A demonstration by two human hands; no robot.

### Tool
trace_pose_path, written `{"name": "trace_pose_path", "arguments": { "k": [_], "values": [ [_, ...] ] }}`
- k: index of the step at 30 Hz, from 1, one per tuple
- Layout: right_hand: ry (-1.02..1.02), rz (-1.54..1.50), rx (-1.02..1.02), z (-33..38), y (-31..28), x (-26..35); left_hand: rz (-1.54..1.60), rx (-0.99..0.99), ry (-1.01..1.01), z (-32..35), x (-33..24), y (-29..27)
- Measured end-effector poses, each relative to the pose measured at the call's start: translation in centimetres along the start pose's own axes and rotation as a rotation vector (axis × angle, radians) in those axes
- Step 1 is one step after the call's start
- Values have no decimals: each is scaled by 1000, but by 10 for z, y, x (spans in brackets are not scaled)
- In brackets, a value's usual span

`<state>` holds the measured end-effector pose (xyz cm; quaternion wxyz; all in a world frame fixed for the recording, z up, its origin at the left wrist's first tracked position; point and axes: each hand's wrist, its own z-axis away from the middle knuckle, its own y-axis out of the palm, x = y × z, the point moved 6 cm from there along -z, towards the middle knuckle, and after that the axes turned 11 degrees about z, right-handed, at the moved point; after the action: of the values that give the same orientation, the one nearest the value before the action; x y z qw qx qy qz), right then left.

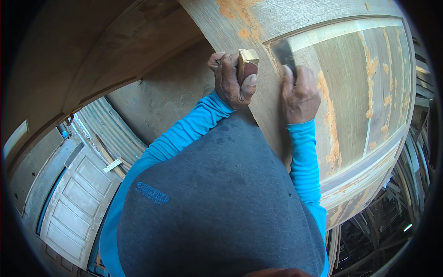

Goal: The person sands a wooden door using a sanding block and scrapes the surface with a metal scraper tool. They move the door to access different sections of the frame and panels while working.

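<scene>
A wooden door [339,83] with a recessed panel lies in front of me, streaked with orange-brown filler [328,117]. My right hand [301,94] is closed round a dark flat blade that looks like a putty knife [284,53]. The blade is blurred and reaches the inner corner of the panel's frame; its handle is hidden in my fist. By the door's left edge, my left hand [234,81] grips a small sanding block [249,57], pale wood at the end with reddish-brown sandpaper on its face.
At the lower left a pale panelled door [78,198] leans near corrugated sheeting [113,129]. A large brown curved wooden surface [92,41] spans the upper left. Beyond the door's right edge, many wood strips [410,161] are piled up.
</scene>
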<state>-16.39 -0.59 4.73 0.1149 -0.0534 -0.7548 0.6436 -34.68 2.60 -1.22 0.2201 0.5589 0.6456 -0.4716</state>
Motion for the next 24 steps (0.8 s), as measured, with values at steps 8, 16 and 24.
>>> {"name": "trace_pose_path", "arguments": {
  "k": [8,16,24],
  "values": [
    [-12,-5,-11,-1,-5,3,14,-18,36,-5,-1,-2],
    [-27,18,1,-2,-7,4,23,-40,52,-6,-2,-1],
    [23,10,-6,2,-6,2,35,-4,20,-3,0,-3]
  ]
}}
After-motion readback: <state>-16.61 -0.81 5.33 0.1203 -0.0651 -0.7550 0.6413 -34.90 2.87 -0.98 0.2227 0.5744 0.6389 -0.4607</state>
